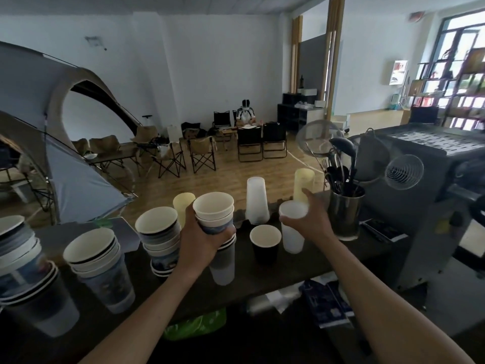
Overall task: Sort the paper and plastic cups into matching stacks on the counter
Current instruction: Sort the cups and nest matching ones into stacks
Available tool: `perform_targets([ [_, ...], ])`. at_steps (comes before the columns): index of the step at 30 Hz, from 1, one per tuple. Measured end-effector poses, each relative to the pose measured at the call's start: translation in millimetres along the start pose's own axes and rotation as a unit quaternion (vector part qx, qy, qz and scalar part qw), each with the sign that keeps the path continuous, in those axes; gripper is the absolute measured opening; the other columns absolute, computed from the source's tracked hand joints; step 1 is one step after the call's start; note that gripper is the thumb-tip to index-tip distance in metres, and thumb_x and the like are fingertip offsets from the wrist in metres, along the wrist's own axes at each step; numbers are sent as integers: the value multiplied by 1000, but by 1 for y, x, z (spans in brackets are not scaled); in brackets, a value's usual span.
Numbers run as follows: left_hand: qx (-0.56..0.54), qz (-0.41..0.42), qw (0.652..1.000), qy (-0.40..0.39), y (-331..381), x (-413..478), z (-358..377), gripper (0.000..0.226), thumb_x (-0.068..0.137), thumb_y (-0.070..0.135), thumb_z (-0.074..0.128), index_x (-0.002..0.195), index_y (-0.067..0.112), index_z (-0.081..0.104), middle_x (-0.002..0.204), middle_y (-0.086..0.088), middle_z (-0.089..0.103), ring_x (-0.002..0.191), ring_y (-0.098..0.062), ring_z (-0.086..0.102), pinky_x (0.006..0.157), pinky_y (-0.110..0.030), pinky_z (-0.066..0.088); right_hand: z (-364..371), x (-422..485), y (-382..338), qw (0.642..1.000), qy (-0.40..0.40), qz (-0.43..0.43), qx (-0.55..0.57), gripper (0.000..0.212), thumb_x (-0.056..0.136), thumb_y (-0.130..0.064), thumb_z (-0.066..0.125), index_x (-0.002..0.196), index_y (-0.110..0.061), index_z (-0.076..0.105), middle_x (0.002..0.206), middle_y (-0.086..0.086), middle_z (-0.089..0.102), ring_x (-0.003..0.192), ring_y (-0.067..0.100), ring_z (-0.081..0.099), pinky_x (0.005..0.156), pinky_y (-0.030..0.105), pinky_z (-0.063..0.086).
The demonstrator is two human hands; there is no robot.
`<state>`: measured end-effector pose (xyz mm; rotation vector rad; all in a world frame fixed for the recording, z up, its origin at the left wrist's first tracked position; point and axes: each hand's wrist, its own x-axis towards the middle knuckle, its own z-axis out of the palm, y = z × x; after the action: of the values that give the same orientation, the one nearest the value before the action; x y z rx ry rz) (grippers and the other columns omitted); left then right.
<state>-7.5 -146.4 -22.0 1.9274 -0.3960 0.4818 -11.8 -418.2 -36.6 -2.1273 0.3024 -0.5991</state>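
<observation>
Paper cups [214, 214] gripped in left hand [200, 232], frosted plastic cup [292, 227] in right hand [311, 219]

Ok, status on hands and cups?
Left hand grips nested paper cups. Right hand grips frosted plastic cup. Black cup stands between them.

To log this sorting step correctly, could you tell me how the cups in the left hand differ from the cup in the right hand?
The paper cups in the left hand are opaque, white inside with a blue print; the plastic cup in the right hand is frosted and translucent.
The paper cups are several nested together; the plastic cup looks single.
Both stand upright, mouths up, each gripped by one hand.
</observation>
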Motion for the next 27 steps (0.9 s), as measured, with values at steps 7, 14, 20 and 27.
perform_targets([
  [7,-3,-31,999,14,-16,-3,9,91,61,20,93,134,9,41,129,4,54,117,-10,51,82,3,36,26,-21,-93,970,-160,-136,126,92,67,-55,81,144,-27,40,143,-8,48,131,9,46,101,33,47],
  [14,9,-27,1000,-3,-16,-20,14,96,53,18,96,127,26,35,119,22,45,113,5,41,86,1,28,63,-29,-127,955,-249,-153,36,114,56,-40,92,148,-31,25,130,-3,55,121,19,53,100,42,49],
  [20,32,-32,998,-38,-32,-24,6,89,64,23,91,135,23,38,127,6,53,121,-13,51,95,-7,36,15,-6,-152,973,-80,-187,105,104,60,-42,90,147,-28,35,129,-6,56,110,13,54,89,33,49],
  [27,41,-34,996,-68,-40,-51,-18,94,59,40,88,139,22,41,129,7,54,121,-7,51,105,-36,44,29,9,-126,992,-49,-117,-4,98,54,-61,78,139,-29,42,125,-1,53,109,21,54,90,46,52],
])
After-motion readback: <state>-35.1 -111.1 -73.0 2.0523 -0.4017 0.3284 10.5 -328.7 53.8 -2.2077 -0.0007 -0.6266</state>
